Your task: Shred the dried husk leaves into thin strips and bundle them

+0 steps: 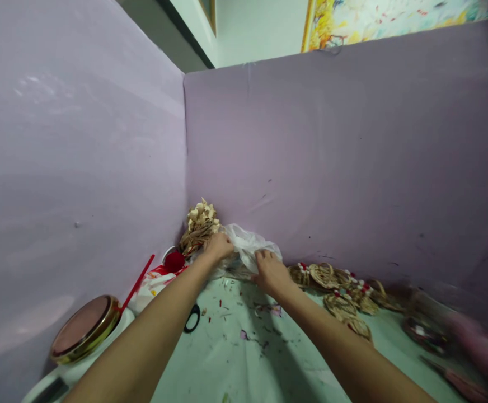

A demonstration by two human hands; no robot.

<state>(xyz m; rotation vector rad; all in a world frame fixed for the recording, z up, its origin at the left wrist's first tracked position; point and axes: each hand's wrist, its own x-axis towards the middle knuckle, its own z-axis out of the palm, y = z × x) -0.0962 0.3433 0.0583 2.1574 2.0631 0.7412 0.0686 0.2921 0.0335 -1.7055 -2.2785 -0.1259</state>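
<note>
Both my arms stretch forward to a thin, clear-white plastic bag (248, 242) lying against the back panel. My left hand (219, 246) has its fingers curled closed at the bag's left side, close to a bundle of dried flowers (202, 221). On the right side of the bag, my right hand (271, 272) pinches the plastic between thumb and fingers. What lies inside the bag cannot be made out.
Woven straw ornaments (340, 291) with red and white beads lie along the back right. Scissors (192, 319) rest partly behind my left arm. A gold-rimmed round lid (87, 329) stands front left, pliers (454, 378) front right. Scraps dot the green tabletop (244, 369).
</note>
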